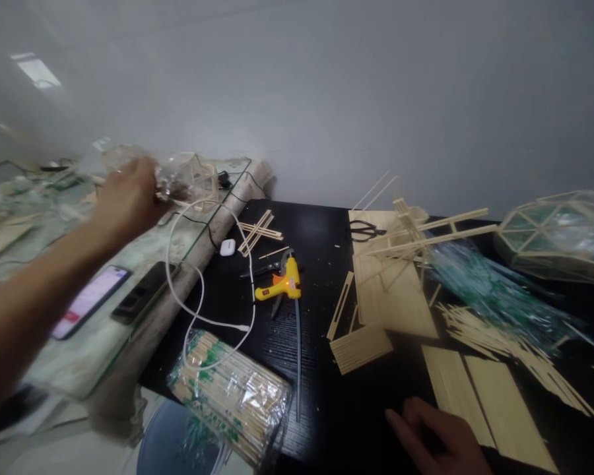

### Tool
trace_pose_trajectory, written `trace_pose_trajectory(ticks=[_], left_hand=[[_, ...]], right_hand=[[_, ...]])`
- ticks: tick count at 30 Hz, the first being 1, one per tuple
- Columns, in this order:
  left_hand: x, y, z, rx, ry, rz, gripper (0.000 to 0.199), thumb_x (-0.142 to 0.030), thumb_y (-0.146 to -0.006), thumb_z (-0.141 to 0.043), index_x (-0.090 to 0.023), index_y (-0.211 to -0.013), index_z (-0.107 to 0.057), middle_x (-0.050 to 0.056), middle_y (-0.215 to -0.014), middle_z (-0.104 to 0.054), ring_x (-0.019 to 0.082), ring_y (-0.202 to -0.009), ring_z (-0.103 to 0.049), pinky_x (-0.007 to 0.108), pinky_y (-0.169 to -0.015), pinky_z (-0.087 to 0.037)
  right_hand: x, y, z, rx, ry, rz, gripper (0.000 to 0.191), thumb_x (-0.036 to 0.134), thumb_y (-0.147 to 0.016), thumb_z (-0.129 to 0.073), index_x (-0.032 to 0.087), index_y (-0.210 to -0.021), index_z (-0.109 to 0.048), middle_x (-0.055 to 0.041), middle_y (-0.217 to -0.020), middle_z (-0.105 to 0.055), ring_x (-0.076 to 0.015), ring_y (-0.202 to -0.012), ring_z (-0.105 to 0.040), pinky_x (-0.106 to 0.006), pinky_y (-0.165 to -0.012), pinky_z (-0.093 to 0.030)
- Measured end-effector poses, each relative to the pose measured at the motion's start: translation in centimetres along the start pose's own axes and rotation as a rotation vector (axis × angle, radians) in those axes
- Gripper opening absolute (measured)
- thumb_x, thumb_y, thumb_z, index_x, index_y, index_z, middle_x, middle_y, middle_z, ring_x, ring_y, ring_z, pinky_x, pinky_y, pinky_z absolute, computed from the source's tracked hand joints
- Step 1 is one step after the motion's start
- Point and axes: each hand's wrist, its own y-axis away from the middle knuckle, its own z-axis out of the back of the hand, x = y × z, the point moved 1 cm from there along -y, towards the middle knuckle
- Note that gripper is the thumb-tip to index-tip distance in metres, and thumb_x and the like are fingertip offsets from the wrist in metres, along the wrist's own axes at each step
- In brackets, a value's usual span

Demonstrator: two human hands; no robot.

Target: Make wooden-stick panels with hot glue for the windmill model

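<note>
Hands apart, the left hand (131,198) clamps a bag (171,183) from above, probably because it's floppy, while the right hand (443,439) (its grip? can't tell) nears boards (507,402).

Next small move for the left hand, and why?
I'd probably lift the left hand straight up before moving it sideways. It looks closed on clear plastic, though blur hides the exact grip. A light stick frame sits right beside it, and a white cable loops between there and the glue gun, so a low sweep could snag either.
</note>
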Motion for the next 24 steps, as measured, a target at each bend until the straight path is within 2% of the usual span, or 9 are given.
trace_pose_trajectory(ticks=[4, 7, 11, 15, 20, 22, 24], left_hand=[[-0.9, -0.1, -0.1, -0.021, -0.216, -0.123, 0.044, -0.022, -0.098, -0.039, 0.001, -0.134, -0.050, 0.030, -0.139, -0.057, 0.044, -0.133, -0.051, 0.057, -0.110, -0.037], [-0.8, -0.3, -0.2, -0.021, -0.249, -0.177, 0.040, -0.018, -0.097, -0.039, -0.002, -0.131, -0.053, 0.028, -0.139, -0.058, 0.042, -0.133, -0.051, 0.057, -0.110, -0.034], [0.1, -0.5, 0.2, -0.013, -0.266, -0.168, 0.041, -0.022, -0.102, -0.033, -0.002, -0.133, -0.051, 0.025, -0.141, -0.057, 0.039, -0.133, -0.049, 0.058, -0.110, -0.033], [1.6, -0.2, 0.7, 0.016, -0.288, -0.086, 0.047, -0.026, -0.104, -0.027, 0.001, -0.134, -0.050, 0.026, -0.142, -0.055, 0.036, -0.132, -0.048, 0.056, -0.112, -0.033], [2.8, 0.4, 1.4, -0.029, -0.248, 0.041, 0.066, -0.048, -0.105, -0.021, 0.003, -0.140, -0.044, 0.028, -0.144, -0.053, 0.037, -0.132, -0.048, 0.054, -0.113, -0.035], [2.4, 0.7, 2.0, -0.053, -0.169, 0.087, 0.076, -0.060, -0.101, -0.029, 0.004, -0.141, -0.044, 0.028, -0.144, -0.054, 0.037, -0.130, -0.051, 0.052, -0.112, -0.038], [1.2, 1.0, 3.0, -0.054, -0.067, 0.121, 0.080, -0.065, -0.093, -0.045, 0.001, -0.139, -0.049, 0.024, -0.138, -0.059, 0.037, -0.123, -0.057, 0.048, -0.107, -0.044]], right_hand=[[1.4, -0.5, -0.7, 0.069, -0.041, 0.087, 0.050, 0.043, -0.104, -0.058, 0.021, -0.060, -0.048, 0.0060, -0.051, -0.052, -0.0084, -0.042, -0.051, -0.017, -0.044, -0.041], [2.3, -0.5, -0.8, 0.082, -0.066, 0.140, 0.047, 0.040, -0.104, -0.058, 0.021, -0.062, -0.049, 0.0057, -0.053, -0.053, -0.0082, -0.044, -0.051, -0.017, -0.045, -0.041], [2.7, -0.2, -0.4, 0.062, -0.059, 0.122, 0.050, 0.042, -0.105, -0.056, 0.021, -0.060, -0.048, 0.0052, -0.051, -0.052, -0.0086, -0.043, -0.050, -0.018, -0.044, -0.040], [2.5, 0.3, 0.2, 0.064, -0.054, 0.072, 0.051, 0.044, -0.104, -0.056, 0.021, -0.059, -0.048, 0.0053, -0.051, -0.051, -0.0091, -0.043, -0.050, -0.019, -0.044, -0.041], [2.1, 0.5, 0.4, 0.045, -0.049, 0.006, 0.051, 0.046, -0.103, -0.058, 0.022, -0.059, -0.047, 0.0058, -0.051, -0.050, -0.0095, -0.044, -0.049, -0.020, -0.044, -0.040], [2.1, 0.3, 0.5, 0.039, -0.060, 0.007, 0.051, 0.046, -0.103, -0.058, 0.022, -0.059, -0.047, 0.0059, -0.051, -0.050, -0.0094, -0.044, -0.047, -0.020, -0.043, -0.039], [2.4, -0.2, 0.6, 0.028, -0.077, 0.024, 0.052, 0.046, -0.103, -0.057, 0.022, -0.059, -0.046, 0.0059, -0.051, -0.049, -0.0091, -0.044, -0.047, -0.020, -0.043, -0.038]])
